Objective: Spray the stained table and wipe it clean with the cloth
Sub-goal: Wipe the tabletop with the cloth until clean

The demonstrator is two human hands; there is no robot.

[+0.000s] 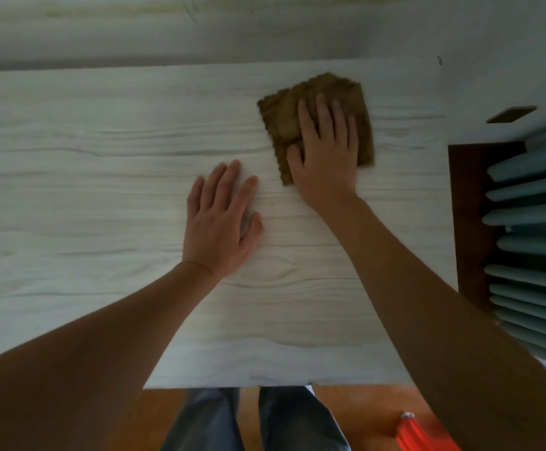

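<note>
Brown cloth (pixel 317 115), folded & a bit crumpled w/ a zigzag edge, lies flat on the pale wood-grain table (pixel 102 177). Right hand (pixel 325 157) sits palm-down on top of it, fingers stretched out & slightly apart, not curled round the fabric, just pressing it to the tabletop. Cloth sticks out beyond the fingertips on the far side & past the thumb side; a strip also shows on the pinky side. Cloth edges look a little blurred.

Left hand (pixel 221 222) is flat on bare tabletop, just beside the right wrist on its thumb side, nearer the person. Fingers extended & spread, thumb out toward the right forearm; holds nothing. Not touching the cloth; a gap of table lies between its fingertips & the cloth's near corner.

Can't make out any stain near either hand; surface reads as grain lines only.

Beyond the right hand's pinky side, off the table edge: stack of teal slats (pixel 532 242) w/ a dark brown panel (pixel 470 216) next to it. Below the right forearm, at floor level, something red-orange (pixel 418 432), partly cut off by the frame, can't tell what. Under the near table edge, between both forearms: jeans-clad legs (pixel 255 421) over an orange-brown floor (pixel 366 408).
</note>
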